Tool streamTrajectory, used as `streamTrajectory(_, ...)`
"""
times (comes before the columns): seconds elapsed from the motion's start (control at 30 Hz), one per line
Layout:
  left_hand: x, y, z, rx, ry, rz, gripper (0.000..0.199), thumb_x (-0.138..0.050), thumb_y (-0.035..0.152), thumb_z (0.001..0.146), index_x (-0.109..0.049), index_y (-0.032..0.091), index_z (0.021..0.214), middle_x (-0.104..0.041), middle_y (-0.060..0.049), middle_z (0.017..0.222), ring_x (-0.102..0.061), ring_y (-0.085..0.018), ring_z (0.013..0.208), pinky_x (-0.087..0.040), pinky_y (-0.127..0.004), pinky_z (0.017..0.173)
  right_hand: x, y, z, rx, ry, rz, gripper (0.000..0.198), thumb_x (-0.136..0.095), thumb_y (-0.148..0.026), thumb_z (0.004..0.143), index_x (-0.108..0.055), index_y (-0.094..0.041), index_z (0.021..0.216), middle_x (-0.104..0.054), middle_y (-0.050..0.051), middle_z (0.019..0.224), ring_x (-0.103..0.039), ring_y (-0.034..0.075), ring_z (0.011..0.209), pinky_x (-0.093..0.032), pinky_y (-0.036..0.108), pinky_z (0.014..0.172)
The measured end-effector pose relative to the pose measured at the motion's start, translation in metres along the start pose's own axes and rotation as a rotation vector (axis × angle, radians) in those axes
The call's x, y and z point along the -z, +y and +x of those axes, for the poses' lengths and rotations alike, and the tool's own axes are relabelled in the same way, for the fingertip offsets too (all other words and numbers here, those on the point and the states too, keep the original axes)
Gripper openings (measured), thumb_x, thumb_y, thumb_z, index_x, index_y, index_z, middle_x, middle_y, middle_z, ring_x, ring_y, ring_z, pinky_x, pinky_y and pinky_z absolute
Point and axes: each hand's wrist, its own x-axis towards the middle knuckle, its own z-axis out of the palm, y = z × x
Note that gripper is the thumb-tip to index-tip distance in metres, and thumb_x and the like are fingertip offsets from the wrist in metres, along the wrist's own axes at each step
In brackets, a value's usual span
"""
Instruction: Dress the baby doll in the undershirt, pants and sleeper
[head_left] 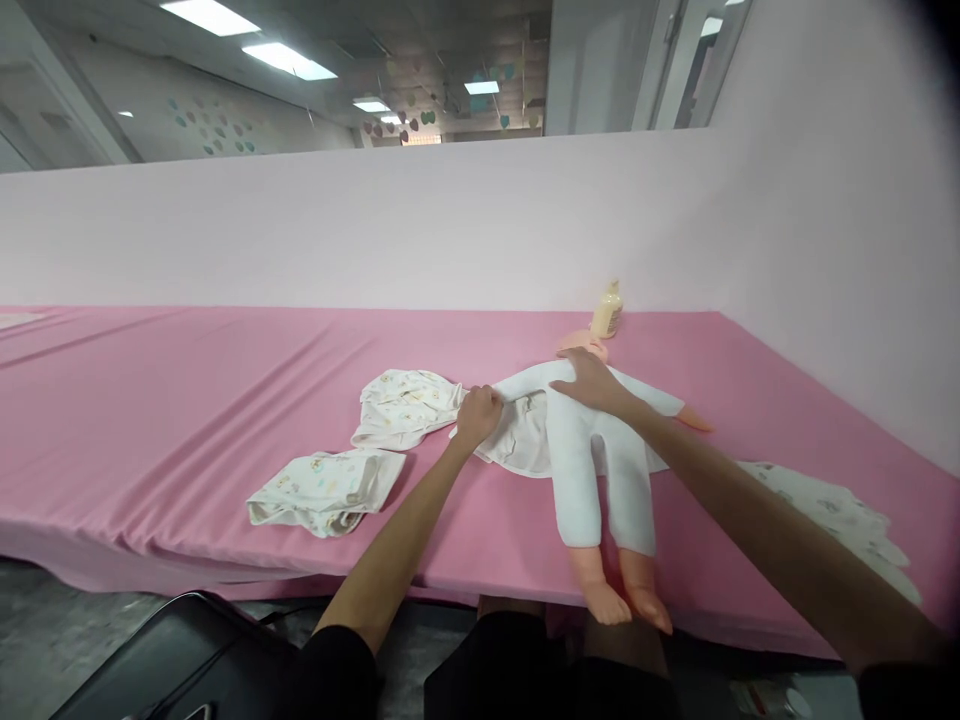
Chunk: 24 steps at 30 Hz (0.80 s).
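A doll (575, 470) with a white cloth body lies on its back, bare feet towards me. Its head (574, 343) is partly hidden by my right hand (590, 380), which grips the upper chest near the shoulder, thumb apart from the fingers. My left hand (480, 414) is closed around the end of the doll's outstretched arm; the doll's hand there is hidden. Under the doll spreads a thin white garment (525, 440). Just left of my left hand lies patterned white baby clothing (405, 405); whether it joins that garment I cannot tell.
A folded patterned cloth (326, 490) lies at the front left. Another patterned piece of clothing (832, 510) is partly behind my right forearm. Beyond the doll's head stands a cream pump bottle (607, 312). The pink-covered table (187, 420) meets white walls behind and at right.
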Motion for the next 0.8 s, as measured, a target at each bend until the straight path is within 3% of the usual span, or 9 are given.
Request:
streamTrajectory(0.1, 0.003, -0.007, 0.001, -0.075, 0.160, 0.359, 0.019, -0.051, 0.023, 0.091, -0.061, 0.014, 0.104, -0.059, -0.017, 0.117, -0.053, -0.031, 0.118, -0.042, -0.040, 0.095, -0.019, -0.013, 0.032, 0.205, -0.165, -0.230, 0.064, -0.066, -0.027, 0.083, -0.048, -0.013, 0.143, -0.049, 0.017, 0.150, -0.044, 0.033, 0.139, -0.032, 0.046, 0.114)
streamTrajectory(0.17, 0.001, -0.009, 0.002, -0.097, 0.193, 0.449, 0.027, -0.050, 0.024, 0.091, -0.057, 0.013, 0.115, -0.056, -0.018, 0.124, -0.051, -0.032, 0.121, -0.041, -0.041, 0.097, -0.032, -0.021, 0.047, 0.281, -0.266, -0.349, 0.060, -0.068, -0.027, 0.081, -0.053, -0.016, 0.137, -0.058, 0.017, 0.140, -0.052, 0.033, 0.130, -0.037, 0.045, 0.107)
streamTrajectory(0.3, 0.006, -0.013, 0.002, -0.068, 0.131, 0.438, 0.043, -0.057, 0.025, 0.088, -0.047, 0.014, 0.129, -0.053, -0.019, 0.132, -0.045, -0.033, 0.131, -0.039, -0.040, 0.100, -0.047, -0.025, 0.062, 0.300, -0.309, -0.444, 0.037, -0.063, -0.029, 0.084, -0.064, -0.018, 0.119, -0.066, 0.016, 0.121, -0.061, 0.033, 0.111, -0.043, 0.044, 0.096)
streamTrajectory(0.47, 0.019, -0.025, 0.009, -0.025, 0.074, 0.225, 0.075, -0.065, 0.048, 0.085, -0.033, 0.013, 0.143, -0.053, -0.023, 0.136, -0.052, -0.035, 0.127, -0.042, -0.038, 0.093, -0.037, -0.009, 0.061, 0.229, -0.211, -0.244, 0.048, -0.061, -0.036, 0.085, -0.057, -0.021, 0.130, -0.061, 0.013, 0.125, -0.057, 0.031, 0.115, -0.042, 0.044, 0.098)
streamTrajectory(0.53, 0.018, -0.027, 0.016, -0.006, 0.030, 0.166, 0.073, -0.067, 0.056, 0.082, -0.041, 0.013, 0.136, -0.060, -0.021, 0.127, -0.057, -0.034, 0.118, -0.043, -0.036, 0.087, -0.031, -0.005, 0.058, 0.185, -0.168, -0.123, 0.052, -0.060, -0.038, 0.086, -0.053, -0.023, 0.135, -0.060, 0.011, 0.126, -0.057, 0.029, 0.114, -0.043, 0.042, 0.099)
streamTrajectory(0.63, 0.013, -0.025, 0.028, 0.046, -0.042, 0.074, 0.047, -0.072, 0.056, 0.077, -0.059, 0.017, 0.100, -0.068, -0.013, 0.103, -0.062, -0.030, 0.101, -0.043, -0.031, 0.076, -0.024, -0.006, 0.051, 0.164, -0.148, -0.060, 0.054, -0.058, -0.037, 0.087, -0.049, -0.025, 0.139, -0.058, 0.011, 0.126, -0.057, 0.029, 0.114, -0.043, 0.043, 0.099)
streamTrajectory(0.7, 0.013, -0.021, 0.032, 0.051, -0.106, 0.008, 0.034, -0.073, 0.049, 0.077, -0.059, 0.018, 0.078, -0.066, -0.008, 0.083, -0.062, -0.024, 0.084, -0.040, -0.029, 0.068, -0.021, -0.009, 0.048, 0.155, -0.143, -0.064, 0.053, -0.057, -0.038, 0.088, -0.049, -0.025, 0.140, -0.058, 0.011, 0.126, -0.058, 0.030, 0.113, -0.043, 0.044, 0.098)
streamTrajectory(0.8, 0.027, -0.012, 0.029, 0.046, -0.126, -0.119, 0.029, -0.072, 0.041, 0.077, -0.057, 0.018, 0.072, -0.059, -0.002, 0.070, -0.055, -0.016, 0.066, -0.038, -0.026, 0.059, -0.019, -0.012, 0.045, 0.148, -0.148, -0.061, 0.053, -0.056, -0.038, 0.089, -0.048, -0.025, 0.139, -0.058, 0.012, 0.127, -0.057, 0.030, 0.114, -0.043, 0.044, 0.099)
